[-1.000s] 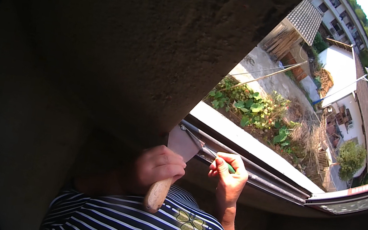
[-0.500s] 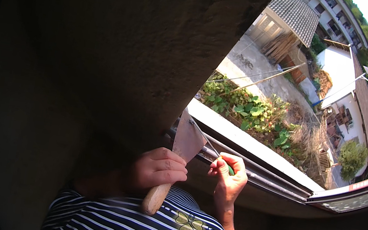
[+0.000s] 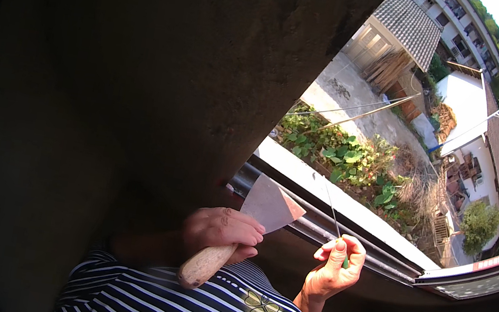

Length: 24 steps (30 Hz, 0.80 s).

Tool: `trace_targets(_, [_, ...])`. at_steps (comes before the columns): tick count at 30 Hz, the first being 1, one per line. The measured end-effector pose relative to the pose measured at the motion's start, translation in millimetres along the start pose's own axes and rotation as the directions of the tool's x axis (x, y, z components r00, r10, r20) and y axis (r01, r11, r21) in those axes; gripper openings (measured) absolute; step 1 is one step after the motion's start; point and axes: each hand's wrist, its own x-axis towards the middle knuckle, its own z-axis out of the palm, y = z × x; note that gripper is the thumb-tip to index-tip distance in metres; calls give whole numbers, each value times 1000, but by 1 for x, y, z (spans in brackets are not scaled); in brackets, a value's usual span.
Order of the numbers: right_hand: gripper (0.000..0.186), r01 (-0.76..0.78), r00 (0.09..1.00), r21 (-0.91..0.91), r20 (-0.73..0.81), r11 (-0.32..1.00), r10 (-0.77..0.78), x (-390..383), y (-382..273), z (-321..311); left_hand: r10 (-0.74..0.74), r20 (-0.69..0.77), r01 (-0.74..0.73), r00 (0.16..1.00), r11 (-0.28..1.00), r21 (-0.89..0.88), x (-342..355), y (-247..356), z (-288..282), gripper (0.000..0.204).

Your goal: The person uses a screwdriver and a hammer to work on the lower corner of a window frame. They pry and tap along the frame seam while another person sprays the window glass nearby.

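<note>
My left hand (image 3: 224, 232) is wrapped round the wooden handle of a putty knife (image 3: 270, 205). Its wide metal blade points up and to the right, in front of the window track (image 3: 311, 221), and its far corner catches the sun. To the right, my right hand (image 3: 335, 274) pinches a thin screwdriver (image 3: 332, 205) by its green handle, which is mostly hidden by the fingers. The slim shaft slants up and left, its end over the pale sill (image 3: 291, 162). The two tools are apart.
A dark wall (image 3: 166, 64) fills the left side. Beyond the open window lie green plants (image 3: 348, 152), a concrete yard (image 3: 366, 119), a shed with a tiled roof (image 3: 407, 24) and a white house (image 3: 461, 98). At the right, the window frame (image 3: 492, 270) continues.
My right hand has moved right with the screwdriver, whose shaft has come away from the putty knife's blade. The blade has tipped further to the right and lower.
</note>
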Motion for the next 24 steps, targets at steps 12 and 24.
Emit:
trace_targets(12, [17, -87, 870, -244, 453, 966, 193, 17, -15, 33, -266, -27, 267, 964, 953, 145, 2, 18, -20, 17])
trace_targets(24, [14, 248, 707, -39, 690, 968, -153, 34, -18, 91, -263, 47, 249, 964, 948, 200, 3, 23, -32, 16])
